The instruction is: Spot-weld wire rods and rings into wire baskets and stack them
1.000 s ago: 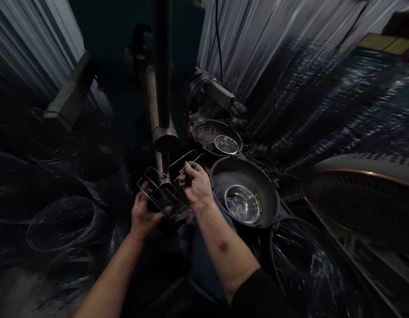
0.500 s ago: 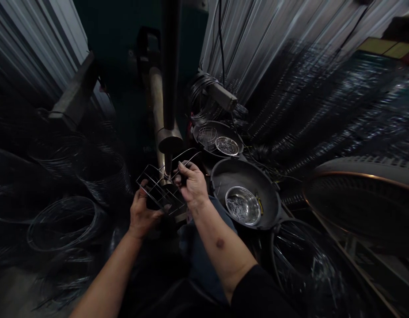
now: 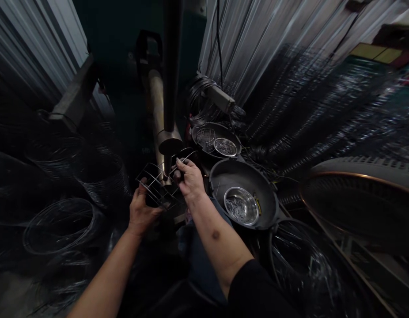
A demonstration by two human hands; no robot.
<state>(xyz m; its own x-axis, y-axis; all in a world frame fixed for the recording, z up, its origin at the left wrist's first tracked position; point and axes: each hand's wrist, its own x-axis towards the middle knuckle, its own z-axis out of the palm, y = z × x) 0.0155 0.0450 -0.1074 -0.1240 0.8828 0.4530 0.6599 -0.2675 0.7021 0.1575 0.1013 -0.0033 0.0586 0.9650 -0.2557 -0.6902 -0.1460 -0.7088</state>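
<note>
**Grip check: left hand (image 3: 141, 213) and right hand (image 3: 190, 179) both closed on a welded wire rack (image 3: 152, 182)**

So the left hand sits underneath, fingers curled up around the lower wires. The right hand is up top, with thumb and fingers pressed together on the wires near the rack's far edge. Can't really tell if anything else is tucked into that right-hand pinch, it's pretty dark in there.

The rack is held up in the air, tilted, over the person's lap, right at the lower end of a dark steel post (image 3: 171, 79) with a round flange (image 3: 169, 143) on it. The post's tip pokes in among the wires, though I can't tell if it's actually touching them.

Just right of the right hand there's a big dark round pan (image 3: 224, 170) with a steel bowl (image 3: 240, 205) sitting in it, full of short wire pieces (image 3: 234, 207). Behind that is a second pan (image 3: 215, 127) holding a small steel dish (image 3: 225, 146) and a little wire mesh piece (image 3: 205, 138). Coils of wire (image 3: 62, 225) pile up on the left, another big coil (image 3: 300, 265) sits at lower right, and a corrugated metal wall (image 3: 48, 44) runs behind it all.
</note>
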